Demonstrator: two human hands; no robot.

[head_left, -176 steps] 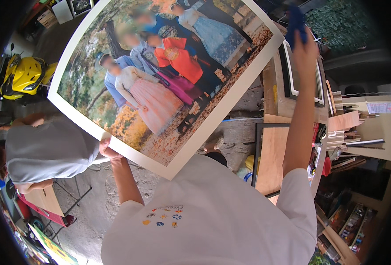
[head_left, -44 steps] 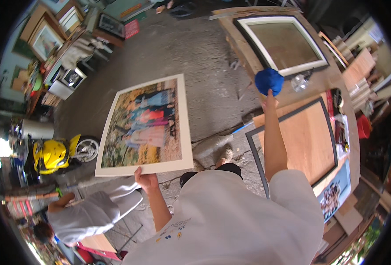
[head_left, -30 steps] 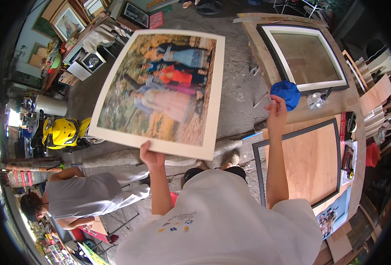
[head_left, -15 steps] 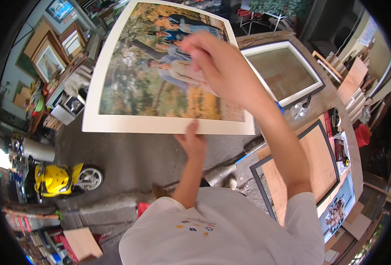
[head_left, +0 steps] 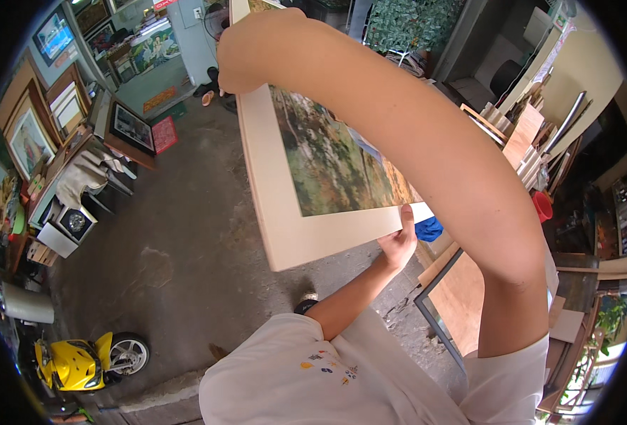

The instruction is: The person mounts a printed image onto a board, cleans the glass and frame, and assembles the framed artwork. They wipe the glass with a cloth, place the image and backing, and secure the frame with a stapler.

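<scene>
A large photo print with a wide white mat border [head_left: 349,170] is held up in front of me, tilted, with greenery and orange leaves showing. My left hand [head_left: 400,244] grips its near edge, thumb on top of the white border and fingers underneath. Reaching across the print, my right hand [head_left: 257,53] is bent round its left edge toward the far end, with most of its fingers out of sight. The right forearm covers much of the picture. Just beyond my left hand, a bit of bright blue material [head_left: 429,228] shows under the print.
At right lies a dark frame [head_left: 437,326] around a wooden board [head_left: 458,301]. Wood strips [head_left: 522,138] and a red cup [head_left: 542,205] are farther back. On the left, framed pictures [head_left: 130,129] lean by a bench, and a yellow motorcycle [head_left: 76,365] stands on the concrete floor [head_left: 164,234].
My right hand has gone from above the photo's middle to its left edge. The print has turned and tilted, its near edge shifting right, and the view has swung away from the table.
</scene>
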